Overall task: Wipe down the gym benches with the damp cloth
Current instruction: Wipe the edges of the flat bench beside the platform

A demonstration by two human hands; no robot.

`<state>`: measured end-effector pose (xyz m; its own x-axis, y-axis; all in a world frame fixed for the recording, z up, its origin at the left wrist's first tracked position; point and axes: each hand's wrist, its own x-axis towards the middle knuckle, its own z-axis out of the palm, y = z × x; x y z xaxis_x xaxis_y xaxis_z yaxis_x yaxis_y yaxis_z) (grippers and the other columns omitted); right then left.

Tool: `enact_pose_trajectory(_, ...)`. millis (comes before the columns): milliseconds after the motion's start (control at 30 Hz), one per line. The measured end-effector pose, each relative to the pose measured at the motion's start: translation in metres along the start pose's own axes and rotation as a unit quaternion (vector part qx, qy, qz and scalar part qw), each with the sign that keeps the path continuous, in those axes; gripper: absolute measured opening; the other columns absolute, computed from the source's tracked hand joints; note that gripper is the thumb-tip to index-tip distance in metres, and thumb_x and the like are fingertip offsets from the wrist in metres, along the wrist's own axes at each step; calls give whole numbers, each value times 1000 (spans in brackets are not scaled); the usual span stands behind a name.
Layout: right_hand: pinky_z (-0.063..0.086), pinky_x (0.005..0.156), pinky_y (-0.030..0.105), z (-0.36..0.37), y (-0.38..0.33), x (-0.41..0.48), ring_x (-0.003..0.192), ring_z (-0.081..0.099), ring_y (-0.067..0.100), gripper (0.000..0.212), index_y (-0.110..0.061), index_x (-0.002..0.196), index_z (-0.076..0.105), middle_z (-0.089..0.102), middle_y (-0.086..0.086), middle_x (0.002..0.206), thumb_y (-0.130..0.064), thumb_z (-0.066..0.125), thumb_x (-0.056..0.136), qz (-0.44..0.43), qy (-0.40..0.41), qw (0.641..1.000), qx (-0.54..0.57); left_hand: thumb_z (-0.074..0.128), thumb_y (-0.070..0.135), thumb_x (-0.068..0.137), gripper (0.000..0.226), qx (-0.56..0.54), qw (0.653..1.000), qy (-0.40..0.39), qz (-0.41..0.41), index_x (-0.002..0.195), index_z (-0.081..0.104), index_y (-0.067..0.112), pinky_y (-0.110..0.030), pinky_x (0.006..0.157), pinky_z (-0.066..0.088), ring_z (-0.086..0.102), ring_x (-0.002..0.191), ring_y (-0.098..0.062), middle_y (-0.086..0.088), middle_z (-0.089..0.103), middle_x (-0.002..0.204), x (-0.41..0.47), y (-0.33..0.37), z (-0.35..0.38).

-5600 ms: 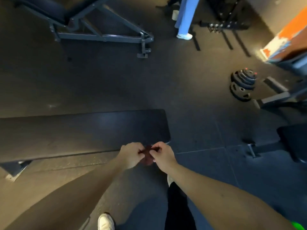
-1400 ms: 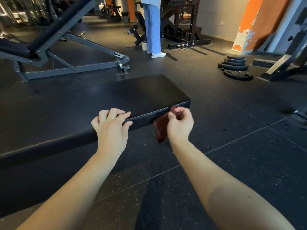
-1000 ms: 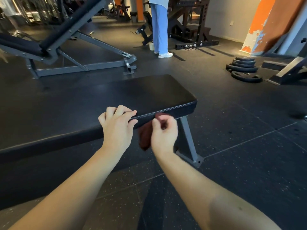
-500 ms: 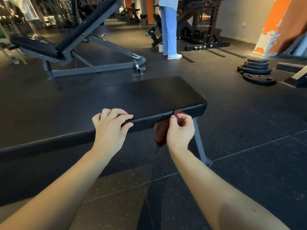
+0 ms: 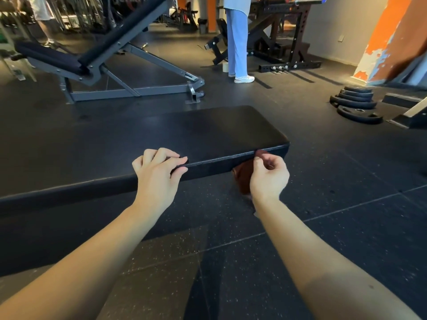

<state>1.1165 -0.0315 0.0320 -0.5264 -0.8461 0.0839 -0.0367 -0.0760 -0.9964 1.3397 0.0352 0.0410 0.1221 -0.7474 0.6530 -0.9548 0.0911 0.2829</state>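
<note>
The flat bench, black and padded, runs across the middle of the rubber floor, its right end close to the person's hands. The left hand rests on the near edge, fingers curled over the top of the pad and thumb pressed against the side face, gripping the edge itself. The right hand sits just below the corner, closed loosely round a dark reddish cloth, thumb and forefinger pinching its upper edge against the seam of the pad. Most of the cloth hangs behind the hand, so its shape and size are hard to judge. The bench's left end runs out of frame, and its legs are hidden.

Beyond it stands an incline bench on a grey frame. Another person in pale blue trousers stands by a rack, cut off above the waist. Weight plates lie stacked at right.
</note>
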Motion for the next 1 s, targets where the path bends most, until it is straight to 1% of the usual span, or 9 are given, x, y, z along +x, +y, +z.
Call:
enact_pose_trajectory(167,52,96,30,21,2,-41,94,63,3,6,-18,95,67,67,-6,99,-18,72,93,-15,-56,998,17,74,27,93,18,-6,1000,4,6,110,79,27,-42,99,28,46,112,-21,13,64,112,-1,-2,1)
enact_pose_trajectory(267,45,87,10,32,5,-70,92,59,-4,7,-16,93,68,63,-8,98,-13,74,92,-51,-138,989,9,73,27,93,19,-3,1000,6,12,111,78,27,-44,98,29,47,112,-22,12,64,112,-2,-4,2)
enact_pose_trajectory(367,43,82,5,34,1,-79,91,58,-8,10,-19,91,68,62,-11,96,-12,75,91,-61,-186,981,-1,73,27,93,19,4,1000,8,13,111,78,26,-45,99,29,47,113,-23,11,64,113,-2,-3,2)
enact_pose_trajectory(433,44,83,9,28,1,-63,88,60,-4,15,-23,85,66,64,-8,95,-12,76,89,-61,-163,985,-2,74,27,92,19,-3,1000,10,10,111,79,26,-44,100,27,47,112,-23,11,64,113,-2,-2,2)
enact_pose_trajectory(533,53,91,33,9,-1,-23,88,65,12,13,-22,81,65,67,0,94,-14,75,85,-45,-78,996,-10,74,27,92,19,-9,1000,5,1,110,79,26,-44,101,27,47,113,-22,11,64,113,-2,-1,2)
enact_pose_trajectory(600,54,93,42,-2,-1,0,89,66,17,8,-18,83,65,69,3,94,-15,73,85,-32,-19,999,-16,74,26,92,19,-9,1000,2,-3,110,79,26,-44,100,28,47,114,-22,10,65,113,-2,0,2)
enact_pose_trajectory(733,54,92,32,-12,-4,19,93,65,13,4,-17,88,67,68,0,101,-17,70,91,-19,36,999,-2,75,27,92,18,-14,1000,1,-5,109,79,26,-43,100,27,47,113,-21,10,65,112,-1,0,1)
enact_pose_trajectory(867,43,85,12,-1,2,6,94,61,1,4,-19,100,68,62,-8,103,-20,68,96,-22,20,1000,5,75,28,91,18,-11,1000,5,8,109,79,27,-42,99,27,47,111,-22,12,64,110,0,-3,3)
enact_pose_trajectory(1000,48,90,20,15,6,-25,97,63,5,5,-18,100,66,65,-7,104,-18,69,96,-15,-22,999,24,74,28,92,18,-8,1000,-2,7,110,79,27,-41,100,26,47,111,-21,13,63,111,0,-3,1)
